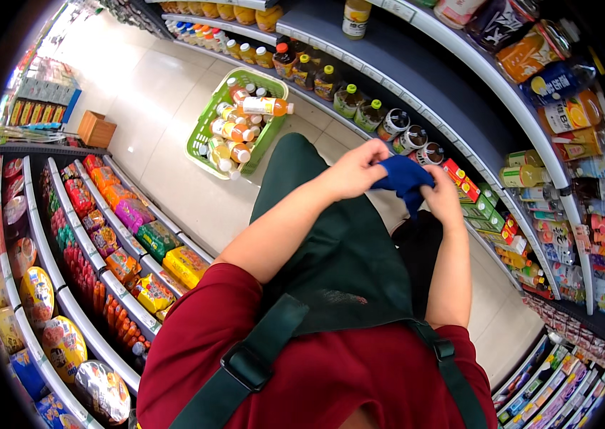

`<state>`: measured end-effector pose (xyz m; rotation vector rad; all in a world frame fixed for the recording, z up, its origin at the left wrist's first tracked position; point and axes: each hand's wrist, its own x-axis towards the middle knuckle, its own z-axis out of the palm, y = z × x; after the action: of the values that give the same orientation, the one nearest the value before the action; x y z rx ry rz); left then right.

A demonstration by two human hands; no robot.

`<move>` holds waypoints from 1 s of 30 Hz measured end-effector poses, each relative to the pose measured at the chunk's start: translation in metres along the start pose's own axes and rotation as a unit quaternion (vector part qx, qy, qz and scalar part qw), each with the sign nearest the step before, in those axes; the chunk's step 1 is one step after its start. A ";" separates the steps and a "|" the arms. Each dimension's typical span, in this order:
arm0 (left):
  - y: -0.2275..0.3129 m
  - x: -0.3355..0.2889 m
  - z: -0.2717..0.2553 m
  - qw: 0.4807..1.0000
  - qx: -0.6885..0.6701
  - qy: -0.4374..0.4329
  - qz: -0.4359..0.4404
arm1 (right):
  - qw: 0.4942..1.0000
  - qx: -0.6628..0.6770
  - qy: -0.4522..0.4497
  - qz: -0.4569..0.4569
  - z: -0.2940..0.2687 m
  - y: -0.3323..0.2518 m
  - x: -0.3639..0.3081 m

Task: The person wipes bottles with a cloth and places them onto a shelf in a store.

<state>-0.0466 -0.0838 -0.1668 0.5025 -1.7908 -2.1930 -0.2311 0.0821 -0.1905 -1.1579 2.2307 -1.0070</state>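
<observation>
A dark blue cloth [404,179] is stretched between my two hands, in front of the drink shelves. My left hand [361,170] pinches its left end, fingers closed. At the other end, my right hand [443,194] grips the fabric between thumb and fingers. The cloth is bunched, with a loose corner hanging down. Beyond my knee, on the floor to the left, stands a green plastic basket [196,129] full of drink bottles. One orange drink bottle [267,106] lies across the top of the pile.
A dark shelf board [417,75] with a lone bottle [355,18] runs above a lower row of bottles and cartons. Packed bottle shelves [567,114] rise at right. Snack shelves [131,222] line the left side. A small wooden box [96,129] sits on the tiled floor.
</observation>
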 end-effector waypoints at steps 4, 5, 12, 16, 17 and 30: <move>-0.003 0.001 0.040 0.988 0.141 0.034 0.057 | 0.947 0.146 -0.046 0.283 0.037 0.024 0.001; -0.011 -0.002 0.048 0.982 0.164 0.036 0.082 | 0.898 0.304 -0.036 0.317 0.055 0.001 -0.009; -0.015 -0.034 0.026 0.960 0.248 -0.073 0.109 | 0.975 0.201 0.089 -0.040 0.063 -0.104 0.008; -0.010 -0.031 -0.111 0.888 0.179 0.423 0.028 | 0.972 -0.069 0.168 -0.149 0.052 -0.108 0.020; -0.065 -0.044 -0.192 0.827 0.164 0.536 0.048 | 0.958 -0.105 0.202 -0.173 0.057 -0.106 0.022; -0.224 -0.123 -0.379 0.755 -0.269 0.517 -0.301 | 0.952 -0.247 0.034 -0.178 0.056 -0.067 -0.007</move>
<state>0.2291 -0.3240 -0.4418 1.8391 -0.3879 -1.8817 -0.1559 0.0395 -0.1756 -1.8141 2.4627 -0.6243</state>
